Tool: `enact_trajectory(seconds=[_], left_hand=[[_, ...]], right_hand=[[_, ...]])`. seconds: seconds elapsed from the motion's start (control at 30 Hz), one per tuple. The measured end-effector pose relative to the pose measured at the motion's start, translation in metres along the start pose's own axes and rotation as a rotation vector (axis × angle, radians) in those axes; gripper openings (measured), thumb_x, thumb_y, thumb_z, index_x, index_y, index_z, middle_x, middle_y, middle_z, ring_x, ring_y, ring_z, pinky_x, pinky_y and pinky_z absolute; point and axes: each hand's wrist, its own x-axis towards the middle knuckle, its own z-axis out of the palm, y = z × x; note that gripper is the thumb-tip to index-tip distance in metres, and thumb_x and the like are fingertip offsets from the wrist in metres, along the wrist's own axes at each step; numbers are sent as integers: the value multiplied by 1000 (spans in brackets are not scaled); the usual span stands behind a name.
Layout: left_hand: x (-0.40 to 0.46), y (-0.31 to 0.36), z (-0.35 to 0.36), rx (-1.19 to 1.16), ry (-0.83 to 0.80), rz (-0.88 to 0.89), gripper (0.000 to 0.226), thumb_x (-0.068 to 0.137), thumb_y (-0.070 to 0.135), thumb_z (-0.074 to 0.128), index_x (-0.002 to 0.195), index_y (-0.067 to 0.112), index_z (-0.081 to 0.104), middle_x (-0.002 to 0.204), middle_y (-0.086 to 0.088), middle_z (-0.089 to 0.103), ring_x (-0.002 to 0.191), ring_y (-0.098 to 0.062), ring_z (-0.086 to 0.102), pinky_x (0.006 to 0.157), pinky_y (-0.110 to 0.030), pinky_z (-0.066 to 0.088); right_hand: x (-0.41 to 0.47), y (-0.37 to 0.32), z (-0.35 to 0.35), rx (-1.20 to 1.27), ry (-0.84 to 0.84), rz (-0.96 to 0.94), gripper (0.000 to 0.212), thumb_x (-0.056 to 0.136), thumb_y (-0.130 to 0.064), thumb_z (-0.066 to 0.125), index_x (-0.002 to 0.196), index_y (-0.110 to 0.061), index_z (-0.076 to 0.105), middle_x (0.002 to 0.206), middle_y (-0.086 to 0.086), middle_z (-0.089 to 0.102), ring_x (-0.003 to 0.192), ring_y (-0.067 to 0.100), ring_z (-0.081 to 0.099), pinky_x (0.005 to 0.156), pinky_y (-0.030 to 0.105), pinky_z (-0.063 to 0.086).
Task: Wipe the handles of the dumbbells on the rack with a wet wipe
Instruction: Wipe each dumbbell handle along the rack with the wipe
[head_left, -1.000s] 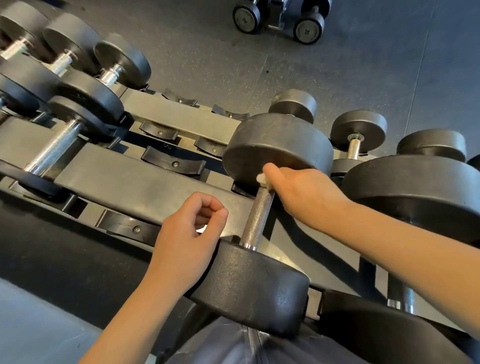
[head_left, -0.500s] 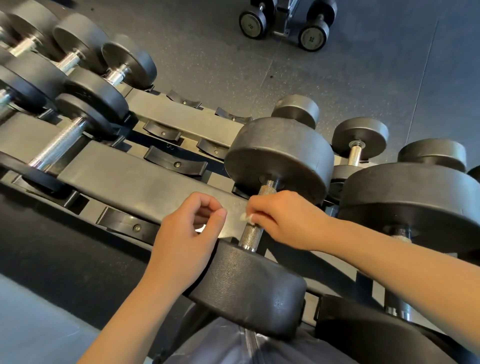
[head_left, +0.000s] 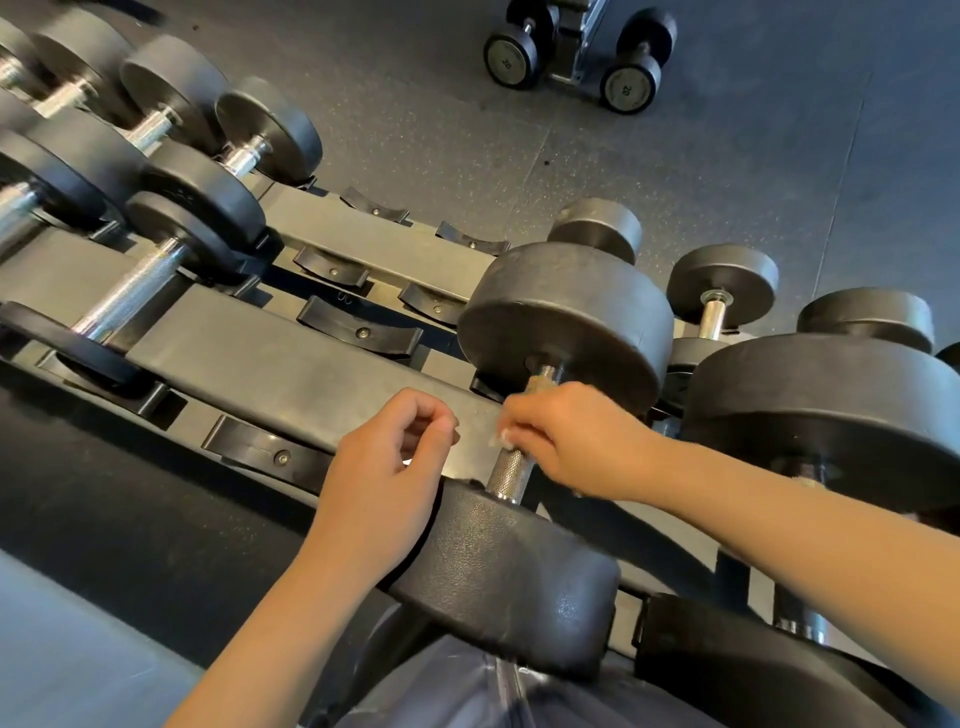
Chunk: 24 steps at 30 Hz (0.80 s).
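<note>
A large black dumbbell (head_left: 566, 317) lies on the rack (head_left: 270, 364) in the middle of the view, its knurled steel handle (head_left: 510, 474) running toward me. My right hand (head_left: 576, 441) is wrapped round the middle of that handle, with a white wet wipe (head_left: 503, 439) pressed under the fingers. My left hand (head_left: 387, 480) hovers just left of the near weight head (head_left: 509, 582), fingers loosely curled, holding nothing.
Several more dumbbells (head_left: 171, 218) sit on the rack at upper left, with chrome handles. Bigger ones (head_left: 831, 410) crowd the right side. Empty black cradles (head_left: 358, 327) line the rack between them. Two small dumbbells (head_left: 623, 78) stand on the dark rubber floor at the top.
My right hand slid with the wipe down the handle from the far weight head toward its middle. My left hand stayed beside the near head.
</note>
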Motion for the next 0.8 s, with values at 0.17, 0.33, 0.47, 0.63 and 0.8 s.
enact_trajectory(seconds=[0.17,0.33,0.47,0.63,0.8], left_hand=[[1,-2,0,-22,-11,0,9,89,31,52,86,28,61,83,15,66,86,-2,62,79,-21,50],[1,-3,0,-29,-30,5,13,86,37,51,86,29,61,86,19,65,88,-2,62,78,-18,48],[1,-3,0,-40,-30,6,12,86,35,51,86,28,61,87,20,65,88,-2,62,78,-18,46],[0,-2,0,-45,-26,-3,12,87,34,52,85,27,61,86,18,66,88,-3,62,80,-21,47],[1,-2,1,-44,-34,-7,13,88,35,53,85,27,62,89,17,67,89,-4,63,79,-20,46]], right_hand=[[-31,2,4,629,118,381,14,97,-20,51,103,-19,64,93,1,66,64,2,62,57,16,50],[-28,8,-12,1683,411,929,21,97,6,39,106,-3,56,103,17,62,91,27,66,69,32,59],[-8,1,4,1395,329,898,17,95,-4,50,109,-6,60,87,8,62,70,12,55,63,20,46],[-9,8,13,1015,319,820,23,101,-25,44,92,-12,61,67,3,56,54,8,50,54,20,43],[-21,-4,10,658,54,641,15,91,-26,60,98,-15,54,82,0,63,67,11,63,62,24,55]])
